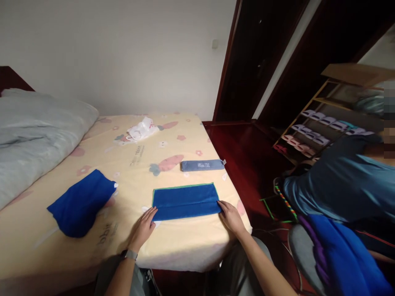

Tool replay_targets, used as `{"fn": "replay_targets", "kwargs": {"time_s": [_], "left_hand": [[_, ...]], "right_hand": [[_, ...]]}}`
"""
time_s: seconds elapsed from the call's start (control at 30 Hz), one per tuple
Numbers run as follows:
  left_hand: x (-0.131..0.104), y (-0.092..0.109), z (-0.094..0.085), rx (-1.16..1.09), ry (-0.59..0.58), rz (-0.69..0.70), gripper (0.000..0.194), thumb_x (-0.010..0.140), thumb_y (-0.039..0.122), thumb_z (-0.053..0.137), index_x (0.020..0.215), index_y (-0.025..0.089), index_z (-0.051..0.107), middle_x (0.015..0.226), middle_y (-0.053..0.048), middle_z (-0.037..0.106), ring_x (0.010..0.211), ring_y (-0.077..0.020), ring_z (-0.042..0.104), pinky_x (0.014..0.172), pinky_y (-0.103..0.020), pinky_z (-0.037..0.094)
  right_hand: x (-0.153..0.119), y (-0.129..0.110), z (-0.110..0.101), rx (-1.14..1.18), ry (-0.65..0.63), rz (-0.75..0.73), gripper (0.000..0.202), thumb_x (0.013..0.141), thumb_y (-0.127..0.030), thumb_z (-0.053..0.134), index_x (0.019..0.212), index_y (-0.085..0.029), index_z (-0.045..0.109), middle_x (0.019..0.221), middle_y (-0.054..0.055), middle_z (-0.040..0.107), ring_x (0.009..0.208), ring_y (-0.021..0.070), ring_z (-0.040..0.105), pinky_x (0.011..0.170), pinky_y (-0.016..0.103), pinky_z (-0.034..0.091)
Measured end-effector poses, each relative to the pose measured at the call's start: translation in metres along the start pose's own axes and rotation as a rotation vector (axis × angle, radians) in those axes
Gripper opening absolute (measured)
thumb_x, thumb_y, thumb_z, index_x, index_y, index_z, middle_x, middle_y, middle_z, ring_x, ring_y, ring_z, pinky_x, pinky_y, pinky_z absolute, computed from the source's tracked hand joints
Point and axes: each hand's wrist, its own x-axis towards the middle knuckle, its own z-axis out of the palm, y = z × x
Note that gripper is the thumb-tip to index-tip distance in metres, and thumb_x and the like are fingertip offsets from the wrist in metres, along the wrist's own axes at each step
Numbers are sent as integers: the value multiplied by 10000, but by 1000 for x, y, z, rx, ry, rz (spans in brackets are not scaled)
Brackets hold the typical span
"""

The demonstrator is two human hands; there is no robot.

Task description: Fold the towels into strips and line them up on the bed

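A blue microfibre towel [187, 200] with green edging lies on the bed, its near part folded over in a strip. My left hand [145, 226] grips the near left corner, fingertips on top and thumb at the front edge. At the near right corner, my right hand [231, 217] is closed on the towel's end in the same way. Just beyond the towel is a grey-blue rolled band or pouch [203, 165] with white lettering. Another blue cloth [82, 204], crumpled and with a small white tag, lies to the left.
The patterned bedsheet [173, 246] covers the bed up to its right edge. A white plastic bag [142, 130] sits toward the wall, and a grey quilt [40, 131] at left. On the right, a person in a blue shirt [336, 181] bends near a shoe rack [321, 123].
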Motion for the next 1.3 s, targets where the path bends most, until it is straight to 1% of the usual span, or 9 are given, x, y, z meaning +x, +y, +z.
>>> {"fn": "replay_targets", "kwargs": {"time_s": [0.13,0.33,0.5,0.57,0.67,0.8,0.97,1.17,1.3], "left_hand": [[1,-4,-2,-205,19,-128,423,895,231,465,1297,259,594,1391,-48,620,1294,-217,574,1116,-417,461],[6,1,-5,-440,56,-406,367,935,438,465,1196,236,626,1127,-57,729,833,-182,722,738,-307,602],[7,1,-3,-451,80,-340,354,848,314,533,1170,232,655,1208,-68,716,1049,-219,700,888,-357,589],[7,-2,-2,-419,96,-277,372,795,250,548,1143,238,677,1240,-61,710,1165,-231,657,1007,-401,542],[7,-4,-3,-396,92,-242,376,769,217,547,1110,241,703,1240,-52,714,1188,-236,647,1068,-439,504],[9,-1,-6,-407,101,-290,374,806,239,519,1133,237,701,1216,-54,724,1124,-233,677,969,-390,563],[9,5,-4,-407,127,-383,378,902,317,444,1199,223,658,1129,-53,738,747,-170,702,645,-290,590],[9,1,10,-331,190,-355,355,919,303,416,1185,230,639,1137,-62,714,873,-192,695,735,-319,588],[11,-7,17,-309,226,-338,314,926,300,416,1146,226,626,1150,-70,702,958,-208,682,821,-350,570]], "right_hand": [[4,3,-6,152,-21,76,448,924,-214,408,1335,-195,584,1275,109,668,1165,250,625,1045,438,483],[6,9,-2,186,4,139,412,912,-220,407,1272,-196,607,1245,108,675,1152,249,618,1044,432,471],[1,6,-7,112,-2,16,544,770,-172,514,1306,-205,605,1462,103,528,1340,269,486,1121,468,410],[0,5,-10,92,9,3,529,784,-206,544,1308,-227,613,1509,96,477,1373,283,450,1118,484,411],[1,7,-8,133,0,0,438,852,-239,523,1273,-237,643,1424,99,566,1309,280,519,1092,490,437],[4,13,-1,315,-12,82,369,955,-311,436,1242,-225,652,1248,104,683,1173,261,621,1053,469,481],[9,8,-2,488,82,199,395,990,-446,416,1231,-223,634,1283,111,659,1216,258,594,1096,454,444],[16,1,-6,686,44,274,452,954,-565,430,1159,-214,627,1229,119,680,1142,264,633,1009,395,499],[18,8,0,641,-31,268,433,962,-576,393,1078,-229,624,1112,100,711,1059,252,648,978,373,498]]}}
